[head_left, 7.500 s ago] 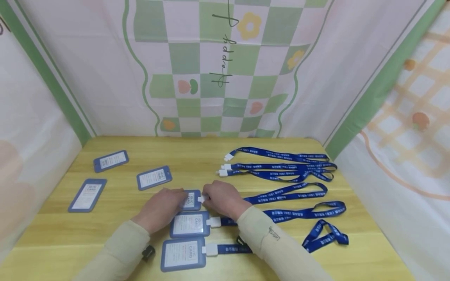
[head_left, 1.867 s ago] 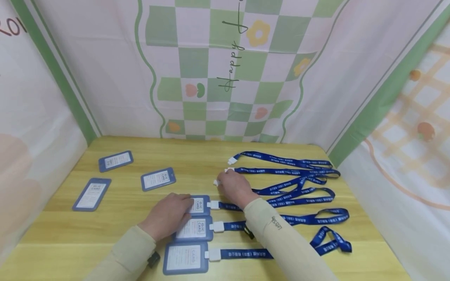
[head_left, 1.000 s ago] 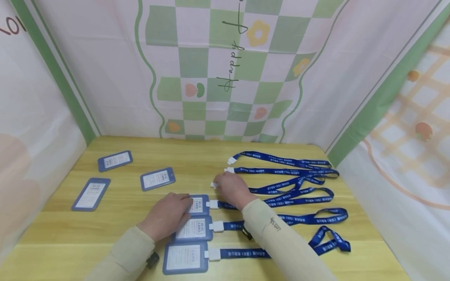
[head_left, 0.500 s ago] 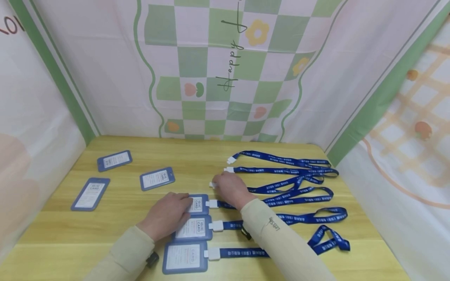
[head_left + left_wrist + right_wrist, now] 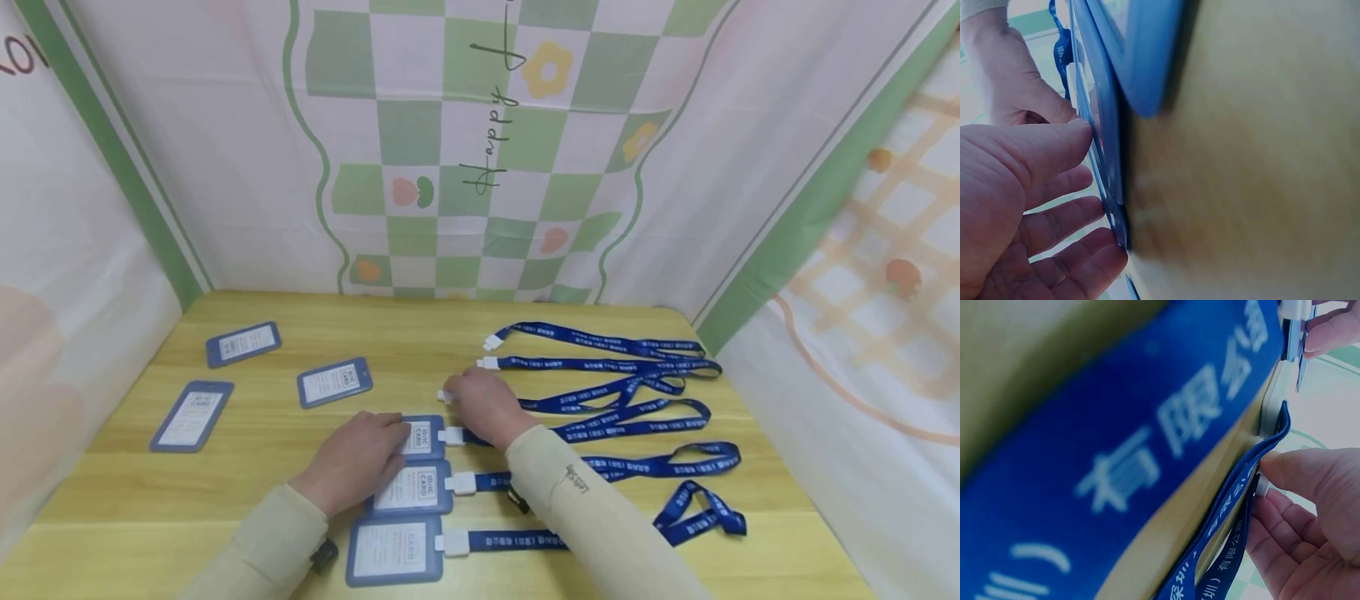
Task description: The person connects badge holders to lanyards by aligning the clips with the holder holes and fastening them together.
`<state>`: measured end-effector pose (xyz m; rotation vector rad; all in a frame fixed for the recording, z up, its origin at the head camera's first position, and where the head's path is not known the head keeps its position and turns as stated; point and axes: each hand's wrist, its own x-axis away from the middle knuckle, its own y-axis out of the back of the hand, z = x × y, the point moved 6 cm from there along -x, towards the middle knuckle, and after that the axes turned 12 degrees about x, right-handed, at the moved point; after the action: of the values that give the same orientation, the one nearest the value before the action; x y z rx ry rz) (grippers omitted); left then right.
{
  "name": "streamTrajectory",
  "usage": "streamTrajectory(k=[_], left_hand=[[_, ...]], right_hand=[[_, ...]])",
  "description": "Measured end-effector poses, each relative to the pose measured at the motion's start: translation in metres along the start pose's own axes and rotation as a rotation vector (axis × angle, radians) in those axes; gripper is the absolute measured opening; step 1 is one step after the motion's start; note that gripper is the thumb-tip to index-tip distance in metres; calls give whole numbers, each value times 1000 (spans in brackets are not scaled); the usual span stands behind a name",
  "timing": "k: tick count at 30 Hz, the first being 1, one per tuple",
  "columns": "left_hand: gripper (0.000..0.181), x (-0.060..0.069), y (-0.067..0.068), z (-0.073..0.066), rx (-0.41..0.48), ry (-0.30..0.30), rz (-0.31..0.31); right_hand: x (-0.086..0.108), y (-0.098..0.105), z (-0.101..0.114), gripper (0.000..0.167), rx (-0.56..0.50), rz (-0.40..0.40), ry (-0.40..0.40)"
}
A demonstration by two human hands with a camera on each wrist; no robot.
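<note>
Over on the yellow wood-grain counter (image 5: 112, 533), the right hand (image 5: 486, 405) pinches a navy printed ribbon lanyard (image 5: 543, 406) by its white plastic clip (image 5: 446, 396); the left hand (image 5: 354, 461), fingers loosely extended, rests on the farthest of three clipped blue-framed card holders (image 5: 423, 437).

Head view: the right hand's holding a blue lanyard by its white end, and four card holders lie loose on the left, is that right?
Not quite: three card holders lie loose on the left, not four, as the head view shows. The right hand does hold a blue lanyard by its white end.
</note>
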<state>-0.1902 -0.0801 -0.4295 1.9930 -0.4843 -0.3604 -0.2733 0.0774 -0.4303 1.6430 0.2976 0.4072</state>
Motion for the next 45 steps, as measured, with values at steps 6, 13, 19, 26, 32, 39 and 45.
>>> streamTrajectory(k=[6, 13, 19, 26, 32, 39, 45], left_hand=[[41, 1, 1, 1, 6, 4, 2], [42, 3, 2, 4, -1, 18, -17], [41, 3, 6, 4, -5, 21, -30], [43, 2, 13, 10, -13, 16, -56], [47, 2, 21, 21, 0, 56, -81], [50, 4, 28, 42, 9, 114, -98], [52, 1, 38, 58, -5, 147, -130]], right_hand=[[-3, -2, 4, 24, 5, 13, 11], [-4, -2, 8, 25, -11, 29, 7], [-4, -2, 9, 24, 4, 27, 5], [-3, -2, 9, 24, 11, 27, 8], [-3, -1, 9, 23, 11, 14, 9], [-3, 0, 8, 23, 15, 14, 10], [-3, 0, 8, 24, 20, 20, 7]])
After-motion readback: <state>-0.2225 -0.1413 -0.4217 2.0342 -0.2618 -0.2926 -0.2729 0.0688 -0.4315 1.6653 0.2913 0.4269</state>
